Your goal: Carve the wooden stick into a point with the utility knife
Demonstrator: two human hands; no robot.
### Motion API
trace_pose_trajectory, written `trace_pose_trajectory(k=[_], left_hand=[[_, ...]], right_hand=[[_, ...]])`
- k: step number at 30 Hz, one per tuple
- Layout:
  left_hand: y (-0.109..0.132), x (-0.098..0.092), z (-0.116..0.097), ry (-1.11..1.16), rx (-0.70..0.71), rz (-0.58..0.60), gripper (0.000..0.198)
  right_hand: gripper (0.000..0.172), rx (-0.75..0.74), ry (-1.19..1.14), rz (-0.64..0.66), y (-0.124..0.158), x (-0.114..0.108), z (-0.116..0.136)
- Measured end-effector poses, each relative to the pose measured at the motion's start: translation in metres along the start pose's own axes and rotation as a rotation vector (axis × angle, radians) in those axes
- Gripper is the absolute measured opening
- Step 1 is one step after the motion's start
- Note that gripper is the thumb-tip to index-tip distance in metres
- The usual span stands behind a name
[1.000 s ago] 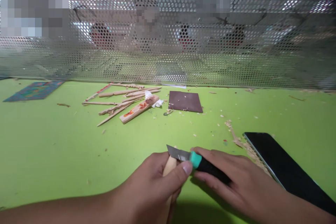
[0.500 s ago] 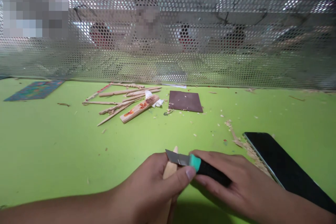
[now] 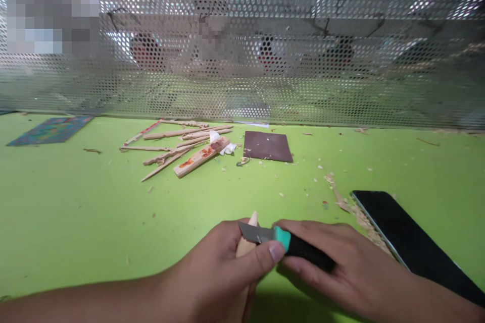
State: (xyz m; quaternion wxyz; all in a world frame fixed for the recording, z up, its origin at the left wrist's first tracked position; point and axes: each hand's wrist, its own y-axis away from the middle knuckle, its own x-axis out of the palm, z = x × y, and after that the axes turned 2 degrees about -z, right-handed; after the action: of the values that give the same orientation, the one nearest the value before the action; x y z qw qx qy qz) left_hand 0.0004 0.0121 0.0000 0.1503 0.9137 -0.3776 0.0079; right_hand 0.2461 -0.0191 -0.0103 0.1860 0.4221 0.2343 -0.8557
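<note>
My left hand (image 3: 223, 272) is wrapped round a pale wooden stick (image 3: 248, 234) whose pointed tip pokes up above the fingers; the thumb presses on the back of the blade. My right hand (image 3: 341, 267) grips a carving knife (image 3: 288, 242) with a black handle and teal collar. The short grey blade lies across the stick just below its tip. Both hands hover low over the green table (image 3: 76, 222) near its front edge.
A black phone (image 3: 409, 242) lies at the right, with wood shavings (image 3: 352, 207) beside it. Further back are a brown sandpaper square (image 3: 267, 146), a pile of whittled sticks (image 3: 178, 149) and a paint-stained wooden piece (image 3: 200, 157). A perforated metal screen (image 3: 242, 60) closes the table's far side.
The knife and my right hand have slid down and toward me along the stick, so more of the stick's pointed tip shows above the blade.
</note>
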Motion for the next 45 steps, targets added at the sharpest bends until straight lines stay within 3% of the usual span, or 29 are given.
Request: trace_pose_trajectory(k=[6,11,15,20,31,39,45], left_hand=[[-0.0009,0.0013,-0.0017,0.062,0.039,0.015,0.047],[-0.0020,0.0024,-0.0013,-0.001,0.022,-0.055,0.053],[-0.0014,0.0032,0.0013,-0.047,-0.016,-0.106,0.052],[0.0012,0.0020,0.0016,-0.048,-0.040,-0.083,0.047],[-0.0011,-0.0004,0.0002,-0.009,-0.007,-0.032,0.045],[-0.0017,0.0045,0.0015,0.069,0.066,-0.060,0.044],[-0.0023,0.0054,0.0029,0.019,-0.019,-0.093,0.049]], right_hand=[[0.034,0.000,0.076,-0.003,0.0021,0.0026,-0.0003],[0.038,-0.018,0.194,-0.033,0.0004,0.0014,0.0039],[0.036,0.014,0.185,-0.080,-0.0002,0.0013,0.0031],[0.029,0.077,0.117,-0.146,-0.0007,-0.0013,0.0004],[0.032,0.006,-0.013,0.009,0.0020,0.0017,-0.0028],[0.035,0.005,0.092,-0.029,0.0006,0.0020,0.0023],[0.042,-0.045,0.232,-0.092,0.0009,0.0051,0.0012]])
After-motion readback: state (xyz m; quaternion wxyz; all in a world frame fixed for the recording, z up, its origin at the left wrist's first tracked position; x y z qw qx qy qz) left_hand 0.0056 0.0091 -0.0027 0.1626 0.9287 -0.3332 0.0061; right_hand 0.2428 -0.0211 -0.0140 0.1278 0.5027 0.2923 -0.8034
